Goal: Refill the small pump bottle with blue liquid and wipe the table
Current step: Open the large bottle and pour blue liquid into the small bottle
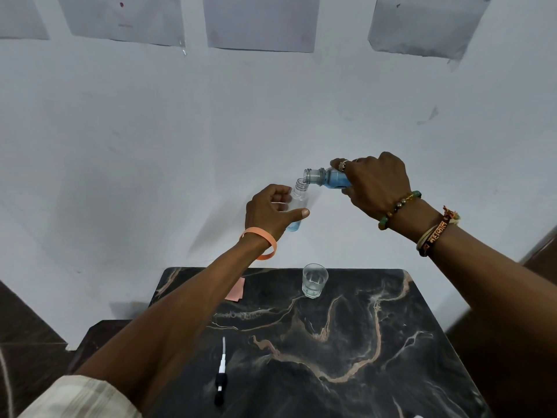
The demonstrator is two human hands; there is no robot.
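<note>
Above the far edge of the worktop, left fingers clamp the small bottle while right fingers clamp the tilted refill; mouths nearly touch, so tip slowly, holding necks aligned to avoid drips.

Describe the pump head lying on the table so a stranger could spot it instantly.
Start at the dark marble-patterned table. Near its front left, below the left forearm, lies the black and white pump head with a thin clear dip tube pointing away. Unlike the clear drinking glass beyond, it is slim and lying flat.
</note>
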